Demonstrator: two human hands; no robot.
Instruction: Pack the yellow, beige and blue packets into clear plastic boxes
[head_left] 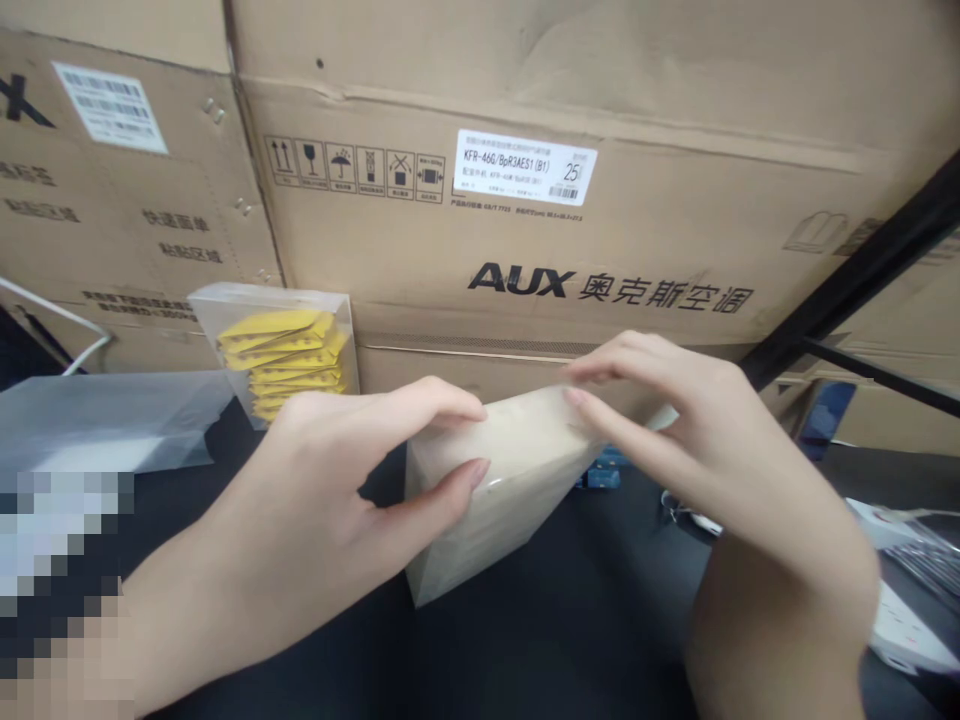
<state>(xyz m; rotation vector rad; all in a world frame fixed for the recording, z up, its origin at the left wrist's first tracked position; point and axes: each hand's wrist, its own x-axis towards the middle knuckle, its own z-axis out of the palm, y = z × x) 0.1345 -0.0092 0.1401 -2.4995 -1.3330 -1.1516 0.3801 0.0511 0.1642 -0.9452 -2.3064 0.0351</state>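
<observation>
A clear plastic box [502,525] with pale cream contents stands tilted on the dark tabletop in front of me. My left hand [337,490] grips the near left part of its top, thumb on the front face and fingers over the top edge. At the far right end of the same top, my right hand [690,430] pinches the corner between thumb and fingers. Behind my left hand stands another clear box [292,345], filled with stacked yellow packets [289,365]. Small blue packets [600,472] show behind the cream-filled box, partly hidden.
Large cardboard cartons [375,260] wall off the back. A flat clear plastic sleeve [112,420] lies at left. On the right are a black metal bar [847,280], a phone-like dark panel [825,420], a white power strip [911,625] and cables.
</observation>
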